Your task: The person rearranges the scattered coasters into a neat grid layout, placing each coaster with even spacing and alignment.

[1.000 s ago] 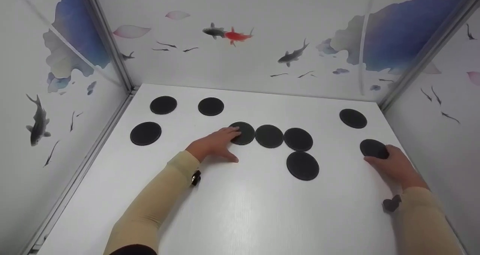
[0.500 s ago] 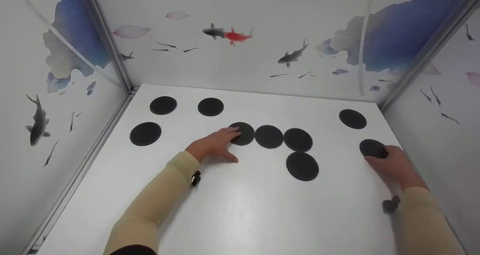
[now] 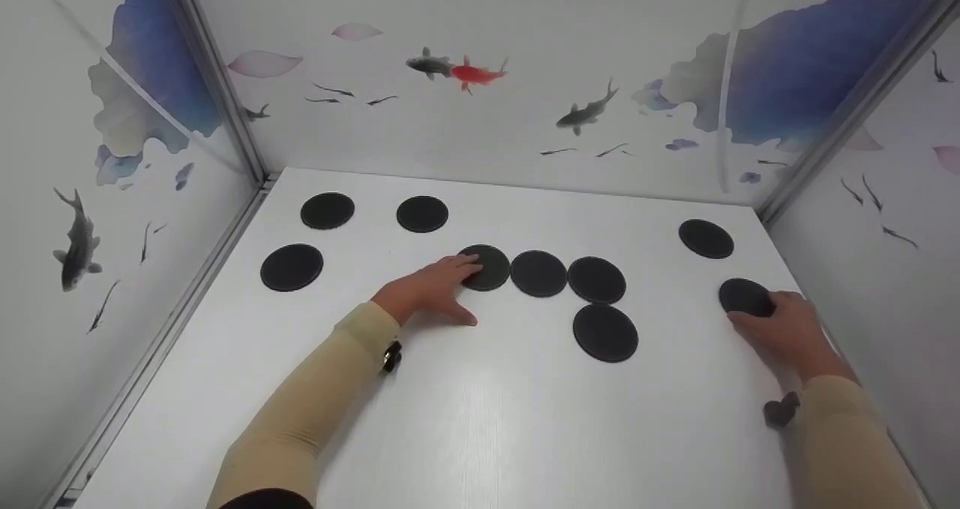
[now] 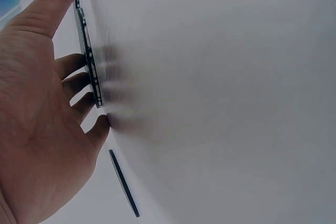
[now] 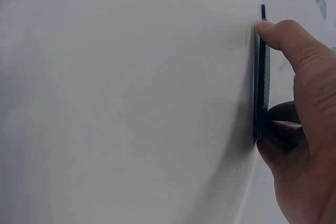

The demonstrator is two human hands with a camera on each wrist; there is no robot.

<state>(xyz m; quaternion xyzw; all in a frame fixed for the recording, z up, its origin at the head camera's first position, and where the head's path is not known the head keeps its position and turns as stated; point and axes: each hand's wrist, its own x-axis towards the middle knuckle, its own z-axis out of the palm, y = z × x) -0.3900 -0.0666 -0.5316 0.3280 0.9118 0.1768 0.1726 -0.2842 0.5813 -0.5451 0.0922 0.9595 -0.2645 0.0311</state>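
Flat, round black discs, much like coasters, lie on a white table. My left hand point(image 3: 433, 288) rests its fingertips on the left disc point(image 3: 489, 269) of a touching row, thumb spread away from it. To its right in that row are a middle disc point(image 3: 538, 273) and an end disc point(image 3: 597, 279), with another disc point(image 3: 605, 333) just below the end one. At the table's right side my right hand point(image 3: 787, 329) grips a disc point(image 3: 744, 297) by its rim. The right wrist view shows the thumb point(image 5: 286, 35) and curled fingers on opposite edges of this disc point(image 5: 261, 82).
Two discs lie at the left, an upper one point(image 3: 327, 211) and a lower one point(image 3: 292, 267). Another disc point(image 3: 422, 214) sits near the back edge, and one more point(image 3: 706, 238) at the back right. White panels printed with fish enclose the table point(image 3: 480, 426) on the left, back and right.
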